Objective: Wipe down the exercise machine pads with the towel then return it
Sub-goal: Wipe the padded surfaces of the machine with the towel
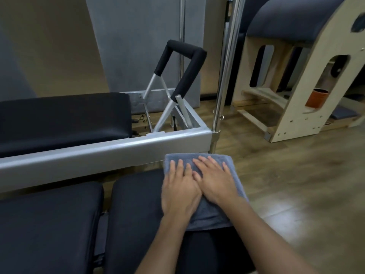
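Note:
A folded grey-blue towel (209,214) lies flat on the far right end of a dark padded bench pad (138,210) in front of me. My left hand (180,187) and my right hand (215,179) both press palm-down on the towel, fingers spread, side by side and touching. Neither hand grips the cloth. A second dark pad (49,222) sits to the left of this one, with a narrow gap between them. Another black pad (63,119) rests on the silver-framed machine behind.
The machine's silver rail (102,153) runs across just beyond the towel. A black-padded foot bar (183,62) rises at its end, next to a chrome upright pole (227,64). A wooden barrel apparatus (308,76) stands at the right on the wood floor (296,184).

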A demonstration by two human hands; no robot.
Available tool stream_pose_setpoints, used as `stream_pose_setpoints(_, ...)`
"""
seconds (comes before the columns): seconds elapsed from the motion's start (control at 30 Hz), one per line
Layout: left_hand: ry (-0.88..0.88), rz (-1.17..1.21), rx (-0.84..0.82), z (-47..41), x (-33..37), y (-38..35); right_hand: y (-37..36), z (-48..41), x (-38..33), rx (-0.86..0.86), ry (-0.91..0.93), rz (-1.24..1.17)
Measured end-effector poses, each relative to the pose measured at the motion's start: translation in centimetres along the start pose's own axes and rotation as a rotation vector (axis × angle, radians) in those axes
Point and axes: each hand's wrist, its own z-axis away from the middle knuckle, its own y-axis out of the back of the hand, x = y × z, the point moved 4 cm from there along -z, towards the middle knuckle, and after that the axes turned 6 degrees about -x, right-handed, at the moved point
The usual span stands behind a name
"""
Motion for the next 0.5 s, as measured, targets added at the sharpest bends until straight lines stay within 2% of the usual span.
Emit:
stream_pose_setpoints(0.1,-0.03,0.035,-0.018,-1.4,3.8,-1.7,1.3,0.9,4.5,0.007,-0.089,-0.104)
stream_pose_setpoints(0.2,-0.113,-0.025,-0.049,-1.2,4.9,-2.2,1.2,2.0,5.3,0.029,-0.134,-0.228)
stream_pose_setpoints(0.37,-0.117,-0.018,-0.099,0.5,1.9,-0.3,0.3,3.2,1.1,0.061,-0.17,0.055)
stream_pose_setpoints(0.5,0.012,-0.055,-0.06,1.9,-5.6,3.0,-2.1,2.0,-7.1,0.031,-0.042,0.149)
